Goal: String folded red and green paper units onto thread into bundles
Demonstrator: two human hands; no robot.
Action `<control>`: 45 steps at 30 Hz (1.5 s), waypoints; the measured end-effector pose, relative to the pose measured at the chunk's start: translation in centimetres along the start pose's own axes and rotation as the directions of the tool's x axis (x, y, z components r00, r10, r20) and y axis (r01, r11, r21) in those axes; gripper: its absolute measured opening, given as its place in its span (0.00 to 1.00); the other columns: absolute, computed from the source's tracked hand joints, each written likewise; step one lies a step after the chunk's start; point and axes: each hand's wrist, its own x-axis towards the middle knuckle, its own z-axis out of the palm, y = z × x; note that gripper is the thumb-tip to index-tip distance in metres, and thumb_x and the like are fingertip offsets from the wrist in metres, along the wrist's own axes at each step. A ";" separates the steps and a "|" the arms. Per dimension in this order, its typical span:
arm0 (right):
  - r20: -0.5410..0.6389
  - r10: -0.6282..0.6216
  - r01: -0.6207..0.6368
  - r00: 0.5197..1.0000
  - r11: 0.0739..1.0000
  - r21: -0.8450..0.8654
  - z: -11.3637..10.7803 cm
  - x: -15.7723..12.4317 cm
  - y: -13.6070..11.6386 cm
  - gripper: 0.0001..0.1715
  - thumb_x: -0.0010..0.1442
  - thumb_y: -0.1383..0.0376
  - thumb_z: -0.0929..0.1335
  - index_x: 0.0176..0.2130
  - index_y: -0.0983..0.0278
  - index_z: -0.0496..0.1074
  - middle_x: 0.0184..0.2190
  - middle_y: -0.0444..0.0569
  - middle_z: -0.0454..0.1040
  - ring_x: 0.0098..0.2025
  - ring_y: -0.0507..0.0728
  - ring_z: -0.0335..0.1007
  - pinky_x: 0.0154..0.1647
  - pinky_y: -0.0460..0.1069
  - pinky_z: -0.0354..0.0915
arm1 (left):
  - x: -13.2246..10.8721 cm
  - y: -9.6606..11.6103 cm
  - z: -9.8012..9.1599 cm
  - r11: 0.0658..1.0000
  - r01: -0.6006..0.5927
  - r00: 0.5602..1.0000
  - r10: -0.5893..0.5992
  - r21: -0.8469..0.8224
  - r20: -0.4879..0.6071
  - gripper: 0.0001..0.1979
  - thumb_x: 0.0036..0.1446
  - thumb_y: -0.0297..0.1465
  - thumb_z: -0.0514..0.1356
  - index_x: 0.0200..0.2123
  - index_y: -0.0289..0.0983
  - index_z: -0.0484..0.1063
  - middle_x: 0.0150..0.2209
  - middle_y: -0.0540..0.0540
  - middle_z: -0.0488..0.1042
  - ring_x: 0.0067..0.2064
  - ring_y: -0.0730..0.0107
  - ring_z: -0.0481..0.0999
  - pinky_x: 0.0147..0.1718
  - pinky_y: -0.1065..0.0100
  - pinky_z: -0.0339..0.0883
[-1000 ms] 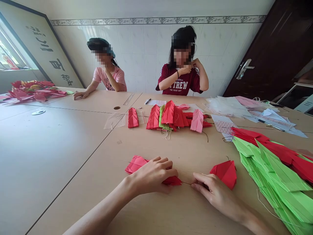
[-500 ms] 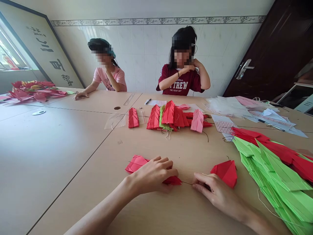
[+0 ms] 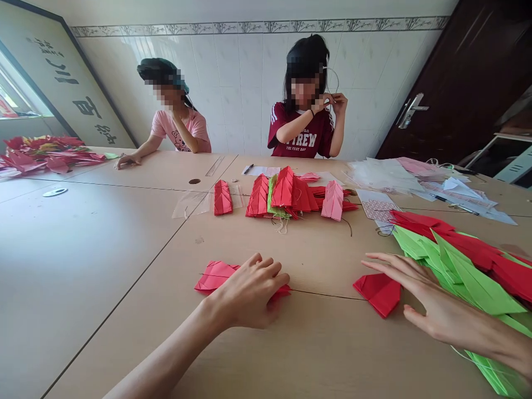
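Folded red origami pieces (image 3: 216,276) lie under and just beside the left hand (image 3: 245,292), toward the near edge of the worktop (image 3: 103,266). Its fingers (image 3: 266,269) curve down over the paper, cupping it, and a second red tip (image 3: 284,292) shows past them. A thin thread (image 3: 328,294) runs from there to another red folded piece (image 3: 378,295). The right hand (image 3: 440,310) holds nothing, its fingers (image 3: 386,260) spread wide just beside that piece, above a stack of green folded paper (image 3: 469,277). Rows of red and pink folded units (image 3: 282,194) lie mid-worktop. Across the far edge sit a person in a pink T-shirt (image 3: 178,130) and a person in a maroon T-shirt (image 3: 301,130).
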 end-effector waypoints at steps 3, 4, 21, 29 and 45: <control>0.032 0.040 -0.037 0.999 0.997 -0.071 1.3 -0.5 1.9 0.47 0.43 0.73 0.62 0.60 0.46 0.50 0.62 0.43 0.53 0.63 0.67 0.47 0.55 0.64 0.57 | 0.1 -0.1 0.0 1.000 0.014 1.000 -0.014 0.010 0.003 0.04 0.50 0.31 0.54 0.30 0.39 0.65 0.29 0.49 0.65 0.32 0.68 0.64 0.35 0.66 0.56; 0.033 0.052 -0.049 0.998 0.996 -0.076 1.7 -0.5 2.3 0.46 0.44 0.72 0.62 0.59 0.47 0.51 0.61 0.44 0.55 0.62 0.67 0.49 0.55 0.64 0.57 | 0.1 -0.1 0.0 1.000 0.017 1.000 -0.017 0.016 0.004 0.04 0.50 0.31 0.53 0.30 0.39 0.65 0.29 0.49 0.65 0.32 0.68 0.64 0.35 0.66 0.56; -0.036 0.013 0.002 0.999 0.919 0.394 1.3 2.9 -6.6 0.20 0.56 0.64 0.65 0.50 0.56 0.65 0.47 0.48 0.70 0.49 0.60 0.65 0.49 0.55 0.62 | 1.2 1.9 1.2 0.993 0.017 0.989 -0.034 -0.114 -0.141 0.32 0.49 0.40 0.61 0.55 0.38 0.56 0.51 0.41 0.66 0.50 0.57 0.63 0.49 0.57 0.55; -0.104 -0.020 0.081 0.994 0.776 0.626 2.9 3.2 -9.6 0.25 0.56 0.67 0.66 0.53 0.55 0.62 0.51 0.47 0.66 0.51 0.56 0.64 0.51 0.51 0.62 | 1.6 2.2 2.2 0.992 0.010 0.982 -0.034 -0.128 -0.185 0.22 0.55 0.40 0.58 0.50 0.37 0.61 0.43 0.44 0.71 0.47 0.61 0.66 0.53 0.54 0.49; 0.024 0.243 -0.180 0.970 0.644 0.743 0.1 2.4 -5.5 0.17 0.57 0.53 0.64 0.29 0.63 0.71 0.19 0.42 0.64 0.23 0.50 0.57 0.25 0.46 0.58 | 1.3 1.4 1.4 0.977 0.082 0.972 -0.122 -0.194 -0.199 0.25 0.49 0.37 0.62 0.50 0.39 0.60 0.44 0.46 0.70 0.45 0.62 0.66 0.50 0.59 0.53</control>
